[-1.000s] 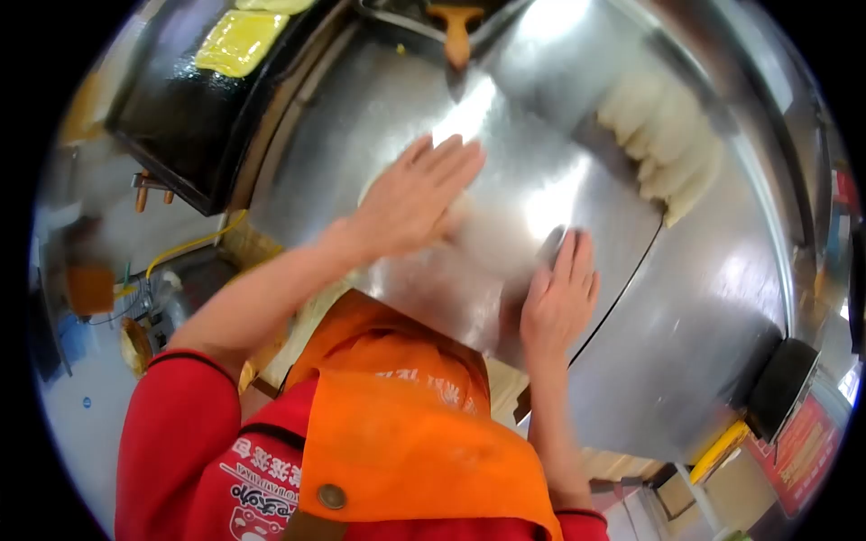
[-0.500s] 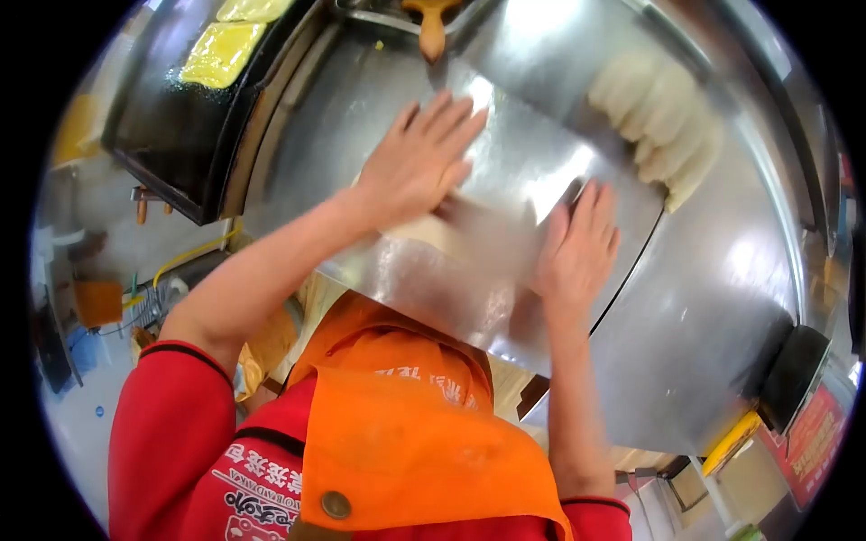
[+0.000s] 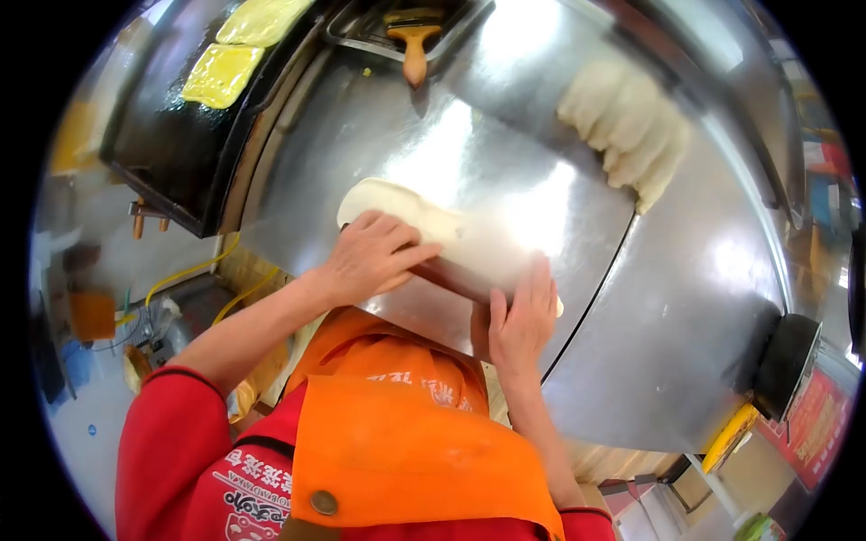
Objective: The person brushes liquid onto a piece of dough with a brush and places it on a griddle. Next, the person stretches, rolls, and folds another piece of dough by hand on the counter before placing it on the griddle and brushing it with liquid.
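Presently we see a long strip of pale dough [image 3: 397,202] lying on the steel desk [image 3: 352,135], slanting between our two hands. Our left hand [image 3: 372,257] sits palm down at the strip's near edge, fingers loosely bent. Our right hand [image 3: 526,316] lies by the other end, fingers nearly straight, thumb spread apart. A dark brown band [image 3: 456,279] shows between them, blurred; we cannot tell whether it is a rolling pin, nor whether either palm grips it. Beyond, right: overlapping dough pieces [image 3: 627,131] in a row. Far side: a wooden-handled brush [image 3: 414,61] rests on a metal tray [image 3: 336,38]. Left: two yellow squares on a black griddle [image 3: 162,149].
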`<act>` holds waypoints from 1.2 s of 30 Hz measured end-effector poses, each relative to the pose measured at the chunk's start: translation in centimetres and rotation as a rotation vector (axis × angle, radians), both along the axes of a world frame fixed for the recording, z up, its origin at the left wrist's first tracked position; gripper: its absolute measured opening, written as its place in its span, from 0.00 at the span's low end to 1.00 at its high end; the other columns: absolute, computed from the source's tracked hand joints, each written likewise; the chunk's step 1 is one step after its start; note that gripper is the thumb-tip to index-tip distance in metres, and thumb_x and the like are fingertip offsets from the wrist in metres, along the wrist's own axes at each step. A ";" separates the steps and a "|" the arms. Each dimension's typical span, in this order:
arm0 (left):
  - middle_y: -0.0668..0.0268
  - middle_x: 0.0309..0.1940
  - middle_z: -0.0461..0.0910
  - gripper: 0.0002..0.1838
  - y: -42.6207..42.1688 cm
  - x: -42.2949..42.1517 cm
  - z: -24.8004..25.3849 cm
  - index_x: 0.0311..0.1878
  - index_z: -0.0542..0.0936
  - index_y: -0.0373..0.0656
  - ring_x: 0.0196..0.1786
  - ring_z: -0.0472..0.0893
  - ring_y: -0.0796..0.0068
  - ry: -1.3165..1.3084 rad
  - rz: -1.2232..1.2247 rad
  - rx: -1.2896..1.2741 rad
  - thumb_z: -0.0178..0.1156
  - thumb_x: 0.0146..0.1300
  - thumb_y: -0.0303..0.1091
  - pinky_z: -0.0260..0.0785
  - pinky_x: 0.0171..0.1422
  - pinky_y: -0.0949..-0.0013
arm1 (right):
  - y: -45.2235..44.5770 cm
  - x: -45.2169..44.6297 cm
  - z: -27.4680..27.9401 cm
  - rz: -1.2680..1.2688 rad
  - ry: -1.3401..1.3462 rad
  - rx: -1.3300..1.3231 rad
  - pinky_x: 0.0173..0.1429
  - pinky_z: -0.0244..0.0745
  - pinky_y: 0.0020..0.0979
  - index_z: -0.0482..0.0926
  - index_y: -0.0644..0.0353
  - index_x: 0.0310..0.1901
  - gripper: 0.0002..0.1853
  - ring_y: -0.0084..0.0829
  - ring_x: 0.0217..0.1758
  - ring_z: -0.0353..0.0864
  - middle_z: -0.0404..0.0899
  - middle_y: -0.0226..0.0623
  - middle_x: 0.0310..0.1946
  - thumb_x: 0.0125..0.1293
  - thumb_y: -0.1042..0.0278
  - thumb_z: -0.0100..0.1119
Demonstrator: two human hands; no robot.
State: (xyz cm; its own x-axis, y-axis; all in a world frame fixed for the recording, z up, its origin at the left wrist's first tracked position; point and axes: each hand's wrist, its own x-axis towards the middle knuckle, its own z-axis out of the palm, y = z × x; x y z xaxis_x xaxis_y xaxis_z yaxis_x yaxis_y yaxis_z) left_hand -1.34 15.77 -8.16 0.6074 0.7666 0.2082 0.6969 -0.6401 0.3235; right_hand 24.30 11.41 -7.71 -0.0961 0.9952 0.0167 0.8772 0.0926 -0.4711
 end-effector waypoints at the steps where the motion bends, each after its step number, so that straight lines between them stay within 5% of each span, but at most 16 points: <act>1: 0.74 0.41 0.76 0.23 0.3 0.3 0.2 0.51 0.82 0.52 0.46 0.75 0.72 -0.023 -0.021 0.037 0.66 0.48 0.37 0.64 0.52 0.63 | -0.8 0.2 -0.1 -0.012 0.082 -0.039 0.76 0.51 0.52 0.63 0.65 0.70 0.33 0.48 0.75 0.60 0.62 0.50 0.71 0.67 0.58 0.56; 3: 0.75 0.40 0.76 0.21 0.3 1.2 1.3 0.49 0.83 0.51 0.44 0.74 0.73 -0.072 -0.058 0.080 0.66 0.48 0.37 0.64 0.50 0.64 | -1.8 1.6 0.2 -0.047 -0.003 0.016 0.76 0.52 0.50 0.64 0.64 0.70 0.31 0.49 0.74 0.61 0.62 0.50 0.72 0.69 0.57 0.52; 4: 0.67 0.49 0.78 0.27 0.3 1.8 2.1 0.57 0.80 0.52 0.55 0.75 0.66 -0.011 -0.087 -0.100 0.67 0.50 0.38 0.65 0.59 0.60 | -1.5 2.1 0.3 -0.095 -0.045 0.033 0.76 0.52 0.50 0.64 0.64 0.70 0.30 0.49 0.74 0.61 0.62 0.50 0.72 0.70 0.57 0.51; 10: 0.57 0.75 0.57 0.33 6.3 7.6 0.3 0.74 0.61 0.43 0.78 0.55 0.56 0.149 0.052 -0.058 0.53 0.69 0.47 0.48 0.78 0.49 | 3.9 4.3 -1.4 -0.231 -0.181 0.100 0.74 0.53 0.51 0.66 0.64 0.69 0.28 0.48 0.74 0.62 0.63 0.50 0.71 0.71 0.58 0.48; 19: 0.55 0.75 0.59 0.37 2.2 6.9 1.2 0.73 0.61 0.37 0.78 0.56 0.56 0.191 -0.061 -0.157 0.51 0.67 0.51 0.43 0.79 0.44 | -1.5 4.0 -1.7 -0.190 -0.152 0.070 0.75 0.52 0.51 0.64 0.66 0.70 0.30 0.48 0.75 0.61 0.62 0.50 0.72 0.70 0.58 0.48; 26: 0.58 0.75 0.60 0.36 9.2 11.1 0.3 0.74 0.60 0.40 0.78 0.55 0.56 0.211 0.101 0.044 0.52 0.69 0.50 0.42 0.79 0.46 | 6.5 6.6 -2.2 -0.327 -0.136 0.121 0.76 0.50 0.50 0.63 0.67 0.70 0.30 0.49 0.76 0.58 0.61 0.51 0.72 0.73 0.58 0.45; 33: 0.57 0.75 0.59 0.35 2.2 9.1 1.1 0.74 0.61 0.40 0.78 0.54 0.55 0.176 -0.116 -0.169 0.51 0.70 0.48 0.42 0.79 0.44 | -0.5 6.2 -2.6 -0.220 -0.152 0.141 0.76 0.50 0.51 0.64 0.64 0.70 0.30 0.49 0.76 0.60 0.62 0.50 0.72 0.72 0.54 0.44; 36: 0.57 0.74 0.60 0.34 6.1 11.3 0.1 0.73 0.62 0.38 0.78 0.56 0.55 0.255 -0.062 0.039 0.53 0.69 0.48 0.44 0.78 0.44 | 3.1 7.2 -3.0 -0.300 -0.092 0.208 0.76 0.50 0.51 0.64 0.64 0.70 0.30 0.48 0.76 0.60 0.63 0.49 0.72 0.73 0.54 0.43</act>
